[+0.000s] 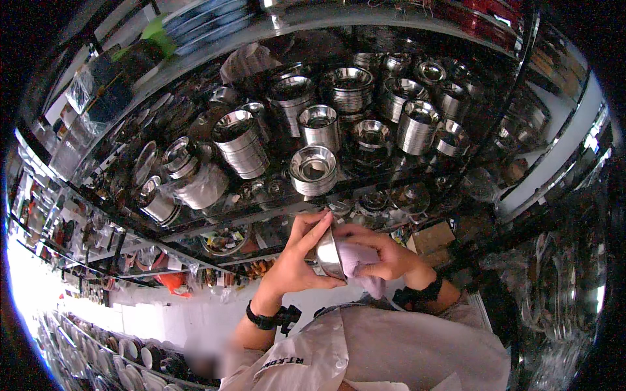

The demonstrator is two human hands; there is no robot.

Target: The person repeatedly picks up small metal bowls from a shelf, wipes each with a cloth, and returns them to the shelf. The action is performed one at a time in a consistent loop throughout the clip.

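Observation:
My left hand (291,266) grips a small stainless steel bowl (328,255) by its edge, thumb and fingers spread around the outside. The bowl is tilted on its side, with its opening turned towards my right hand (391,256). A pale purple cloth (362,266) is bunched in my right hand and pressed against the bowl's open side. The fingertips of that hand are partly hidden and slightly blurred. Just beyond my hands, a stack of steel bowls (313,171) stands near the front edge of a dark glass shelf (264,212).
More stacks of steel bowls (242,144) fill the shelf behind, and a plastic-wrapped stack (200,185) stands to the left. A cardboard box (430,242) sits below at the right. Lower shelves hold wares, including a red-orange bag (173,283). White plates (129,349) line the lower left.

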